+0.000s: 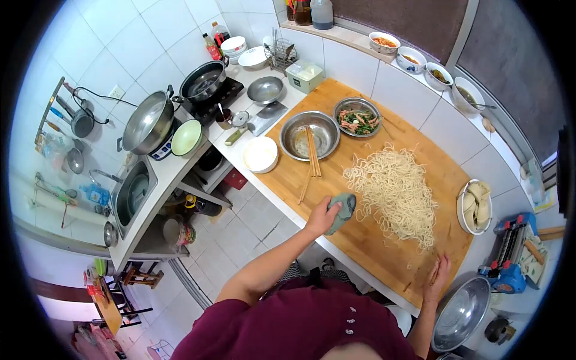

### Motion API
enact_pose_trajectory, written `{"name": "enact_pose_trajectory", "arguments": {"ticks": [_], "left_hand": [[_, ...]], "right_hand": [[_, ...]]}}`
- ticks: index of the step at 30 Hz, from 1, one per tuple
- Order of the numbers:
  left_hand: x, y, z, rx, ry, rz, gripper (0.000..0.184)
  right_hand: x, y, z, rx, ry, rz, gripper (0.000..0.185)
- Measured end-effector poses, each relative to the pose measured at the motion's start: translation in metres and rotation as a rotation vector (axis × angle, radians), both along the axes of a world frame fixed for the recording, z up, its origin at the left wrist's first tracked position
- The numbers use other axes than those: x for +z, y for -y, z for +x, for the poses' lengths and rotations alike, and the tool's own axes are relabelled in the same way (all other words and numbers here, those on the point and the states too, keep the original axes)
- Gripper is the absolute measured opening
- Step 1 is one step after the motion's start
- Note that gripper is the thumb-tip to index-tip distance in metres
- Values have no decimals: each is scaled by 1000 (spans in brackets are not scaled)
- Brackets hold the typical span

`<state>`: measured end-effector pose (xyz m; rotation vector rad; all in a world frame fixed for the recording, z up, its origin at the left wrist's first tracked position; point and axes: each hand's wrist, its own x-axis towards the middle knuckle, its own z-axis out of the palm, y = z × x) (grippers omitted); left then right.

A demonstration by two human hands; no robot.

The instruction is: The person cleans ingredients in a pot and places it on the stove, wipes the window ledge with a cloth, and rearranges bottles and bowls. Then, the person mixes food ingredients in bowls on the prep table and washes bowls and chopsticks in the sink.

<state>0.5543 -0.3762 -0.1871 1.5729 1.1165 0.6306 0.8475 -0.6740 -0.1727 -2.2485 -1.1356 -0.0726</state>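
Note:
My left hand (pixel 324 216) is closed round a grey-green cloth (pixel 342 213) at the front edge of the wooden board (pixel 366 252). To its right lies a wide heap of pale noodles (pixel 399 195). My right hand (pixel 440 276) is low over the board's right end, beyond the noodles; its fingers look bent, and what they hold, if anything, is too small to make out. Behind the cloth, wooden chopsticks (pixel 312 150) lean in a steel bowl (pixel 294 135). A second metal bowl (pixel 363 120) holds greens and pink strips.
A white bowl (pixel 260 154) stands at the board's left edge, near a cleaver (pixel 268 118). Dumpling-like pieces fill a white dish (pixel 475 207) at the right. Beyond are a noodle machine (pixel 510 252) and a large steel basin (pixel 461 315). The sink (pixel 135 192) is far left.

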Motion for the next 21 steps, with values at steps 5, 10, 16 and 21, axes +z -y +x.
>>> {"name": "enact_pose_trajectory", "arguments": {"ticks": [5,10,16,21], "left_hand": [[-12,20,14,2,340,-358,33],[16,15,8,-75,17,47,28],[-14,6,-24,-108,-239,379,37],[-32,-5,-43,36,-7,107,32]], "right_hand": [[68,-47,-50,70,-51,31,25],[39,-38,-30,125,-11,53,25],[-35,3,14,85,19,26,28],[-70,22,24,3,-235,28,32]]}}
